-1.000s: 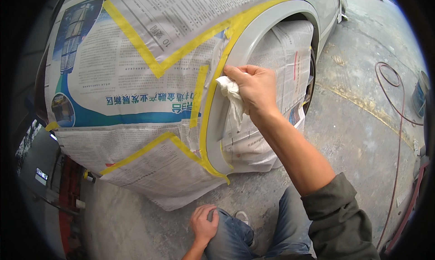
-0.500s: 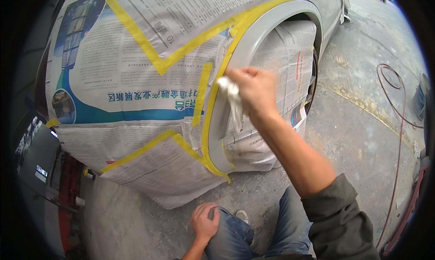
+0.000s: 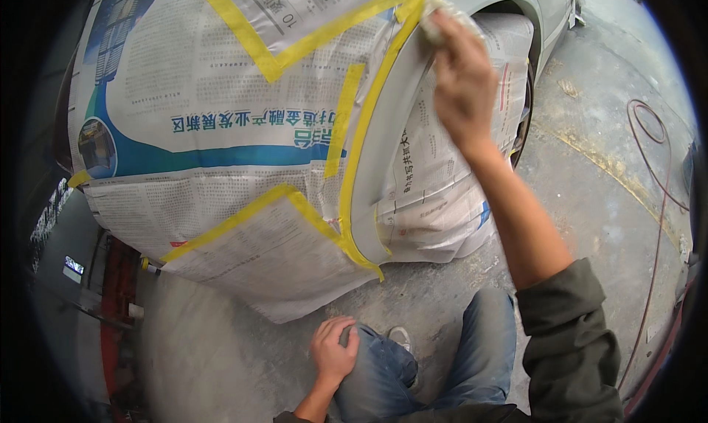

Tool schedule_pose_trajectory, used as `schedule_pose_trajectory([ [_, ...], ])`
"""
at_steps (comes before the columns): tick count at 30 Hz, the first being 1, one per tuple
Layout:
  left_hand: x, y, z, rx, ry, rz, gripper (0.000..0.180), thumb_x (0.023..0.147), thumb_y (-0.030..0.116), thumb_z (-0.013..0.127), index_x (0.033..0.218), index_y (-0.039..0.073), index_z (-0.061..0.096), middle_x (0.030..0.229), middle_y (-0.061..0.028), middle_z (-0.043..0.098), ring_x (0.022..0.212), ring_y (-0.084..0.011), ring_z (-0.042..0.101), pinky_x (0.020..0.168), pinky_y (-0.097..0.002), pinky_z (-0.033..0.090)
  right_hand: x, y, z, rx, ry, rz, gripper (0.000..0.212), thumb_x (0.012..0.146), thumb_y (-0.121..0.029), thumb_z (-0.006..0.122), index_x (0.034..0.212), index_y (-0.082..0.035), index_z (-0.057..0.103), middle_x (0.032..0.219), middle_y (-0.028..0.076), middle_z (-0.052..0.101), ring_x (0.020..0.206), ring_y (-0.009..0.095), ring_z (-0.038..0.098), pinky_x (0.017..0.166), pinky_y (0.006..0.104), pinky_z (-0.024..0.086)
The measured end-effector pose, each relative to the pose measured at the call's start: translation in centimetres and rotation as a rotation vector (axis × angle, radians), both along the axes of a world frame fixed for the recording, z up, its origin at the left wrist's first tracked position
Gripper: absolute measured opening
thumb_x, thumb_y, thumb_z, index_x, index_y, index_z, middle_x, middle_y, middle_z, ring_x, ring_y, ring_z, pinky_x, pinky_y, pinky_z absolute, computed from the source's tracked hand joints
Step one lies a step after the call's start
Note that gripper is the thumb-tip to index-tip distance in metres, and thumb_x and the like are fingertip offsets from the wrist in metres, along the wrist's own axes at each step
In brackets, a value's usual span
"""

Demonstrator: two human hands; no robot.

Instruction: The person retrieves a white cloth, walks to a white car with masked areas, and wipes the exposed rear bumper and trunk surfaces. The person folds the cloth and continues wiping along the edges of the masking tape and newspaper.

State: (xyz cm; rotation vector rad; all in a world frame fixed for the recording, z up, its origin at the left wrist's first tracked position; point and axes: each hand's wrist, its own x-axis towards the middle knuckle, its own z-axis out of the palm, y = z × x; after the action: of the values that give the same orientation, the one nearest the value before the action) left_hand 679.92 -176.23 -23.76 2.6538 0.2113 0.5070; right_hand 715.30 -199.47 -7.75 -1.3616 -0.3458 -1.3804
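My right hand [image 3: 466,87] is closed on a crumpled white cloth [image 3: 441,19]. It presses the cloth to the upper part of the grey wheel arch [image 3: 366,179] of a car. Yellow masking tape [image 3: 366,128] runs along the arch's outer edge, just left of the cloth. Newspaper sheets [image 3: 221,117] cover the car's panel beside the arch, and another newspaper [image 3: 435,194] covers the wheel. Low in the view, my left hand [image 3: 334,349] rests on my left knee with its fingers laid over the jeans, holding nothing.
Stained grey concrete floor [image 3: 582,202] lies around the car. A thin reddish hose [image 3: 658,231] loops and trails along the right side. At the lower left stands red equipment [image 3: 118,305], partly dark. The car's bodywork [image 3: 549,17] continues to the upper right.
My right hand has slid the cloth up along the wheel arch, from its middle to near its top. My left hand stays on the knee. The view has shifted slightly.
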Motion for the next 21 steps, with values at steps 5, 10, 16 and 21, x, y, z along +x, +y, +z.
schedule_pose_trajectory([
  [5,-1.1,0.6,-0.1,0.025,-0.007,0.008,0.014,0.086,0.011,0.071,0.098,0.006,0.075,0.107,-0.0103,0.076,0.107,-0.0305,0.069,0.093,-0.0406,0.053,-8.0,7.0,-6.7,-0.268,-0.010,-0.070,0.033,0.095,0.000,0.059,0.124,-0.006,0.073,0.130,0.012,0.071,0.127,0.029,0.064,0.109,0.0409,0.049],
  [10,-0.6,0.5,-0.2,0.027,0.020,0.019,0.014,0.086,0.010,0.070,0.099,0.005,0.075,0.108,-0.0104,0.076,0.107,-0.0308,0.069,0.094,-0.0402,0.053,-16.8,10.8,-17.1,-0.486,0.183,0.262,0.030,0.094,-0.003,0.062,0.121,-0.006,0.073,0.130,0.014,0.071,0.126,0.029,0.065,0.105,0.0445,0.050],
  [16,-1.0,0.6,-0.3,0.040,0.020,0.003,0.014,0.086,0.009,0.069,0.098,0.004,0.075,0.108,-0.0109,0.076,0.109,-0.0304,0.070,0.096,-0.0393,0.053,-21.3,11.1,-24.3,-0.028,0.562,0.504,0.039,0.086,0.005,0.065,0.124,-0.002,0.071,0.131,0.014,0.070,0.125,0.032,0.065,0.105,0.0428,0.050],
  [21,-2.3,1.1,-0.7,0.036,0.045,0.025,0.015,0.086,0.008,0.068,0.099,0.004,0.075,0.108,-0.0118,0.076,0.108,-0.0309,0.070,0.096,-0.0398,0.053,-18.3,12.2,-18.5,-0.082,0.301,0.426,0.043,0.080,0.006,0.066,0.121,-0.007,0.073,0.132,0.014,0.069,0.118,0.032,0.066,0.098,0.0406,0.053],
])
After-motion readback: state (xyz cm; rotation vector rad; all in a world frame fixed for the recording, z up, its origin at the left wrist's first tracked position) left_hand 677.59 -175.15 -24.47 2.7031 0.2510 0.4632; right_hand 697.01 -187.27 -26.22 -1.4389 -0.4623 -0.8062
